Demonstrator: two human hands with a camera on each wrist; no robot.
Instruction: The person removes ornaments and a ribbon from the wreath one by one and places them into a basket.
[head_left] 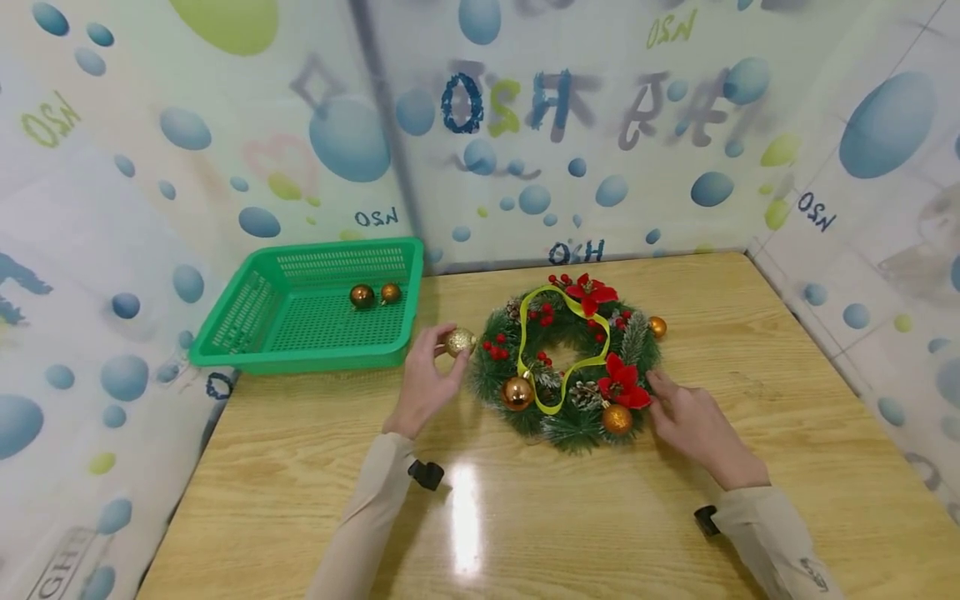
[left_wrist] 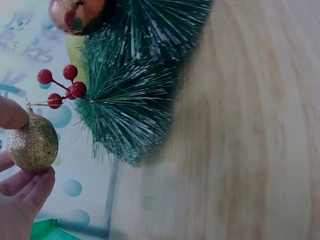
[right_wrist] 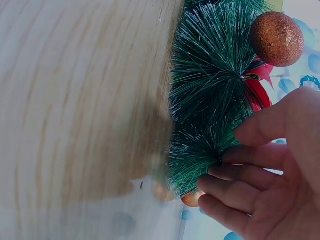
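Observation:
A green wreath (head_left: 573, 432) lies on the table, decorated with red flowers, red berries, pinecones and shiny balls. Just left of it, my left hand (head_left: 426, 385) pinches a gold glitter ball ornament (head_left: 460, 342) between thumb and fingers. Close up in the left wrist view, the ornament (left_wrist: 34, 142) hangs near a sprig of red berries (left_wrist: 76, 90), its small loop at the top. My right hand (head_left: 697, 429) holds the wreath's right edge, thumb above and fingers below among the needles (right_wrist: 200, 155). A yellow ribbon (head_left: 522, 333) loops loosely over the wreath.
A green plastic basket (head_left: 300, 360) stands at the back left with two brown-gold balls (head_left: 362, 297) inside. Patterned curtains (head_left: 525, 167) rise behind the wooden table (head_left: 562, 525) and at both sides. An orange ball (head_left: 657, 327) sits at the wreath's right.

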